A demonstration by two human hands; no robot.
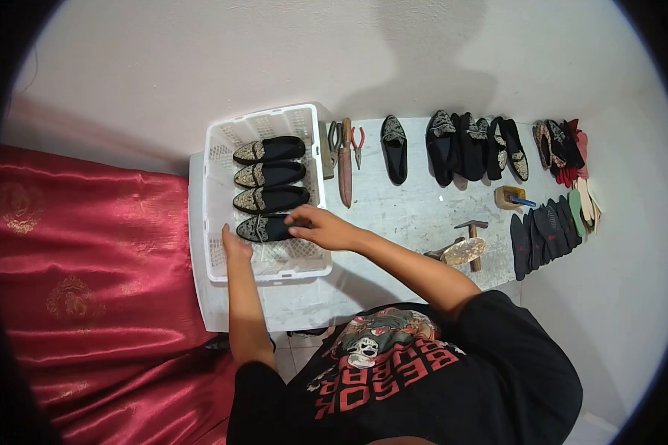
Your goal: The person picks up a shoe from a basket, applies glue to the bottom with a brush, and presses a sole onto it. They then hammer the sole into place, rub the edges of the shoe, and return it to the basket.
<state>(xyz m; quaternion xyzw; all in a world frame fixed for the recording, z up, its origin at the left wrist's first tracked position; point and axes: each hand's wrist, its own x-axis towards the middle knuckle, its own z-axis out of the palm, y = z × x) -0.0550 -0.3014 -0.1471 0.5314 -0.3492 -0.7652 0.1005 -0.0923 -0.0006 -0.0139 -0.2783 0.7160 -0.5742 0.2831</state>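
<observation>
Fingers of the right hand [321,226]: they press down on the back part of the fourth shoe [266,228]; the fingers [298,219] lie close together and curl over its top edge.
Fingers of the left hand [235,243]: they rest on the near-left part of the basket [214,185], just beside the toe of the same shoe. I cannot tell if they grip the shoe or only touch the basket floor.
Where the shoe is: it lies flat in the white basket, the nearest one in a row of four. Its patterned toe points left and its black heel points right. It sits between the two hands.
Other shoes in the basket: three more shoes [269,174] lie side by side just behind it, almost touching.
What could go wrong: the shoe could push into the third shoe and knock the neat row crooked, because they lie so close.
What else could go wrong: the basket may slide on the surface [408,215] if the right hand pushes hard, since it is light plastic and the left hand holds it only loosely, I think.
Another worry: the toe could catch in the holes of the basket floor.
Things close by: pliers [357,144] and a long wooden tool [345,163] lie right of the basket; a hammer [472,239] lies farther right.
</observation>
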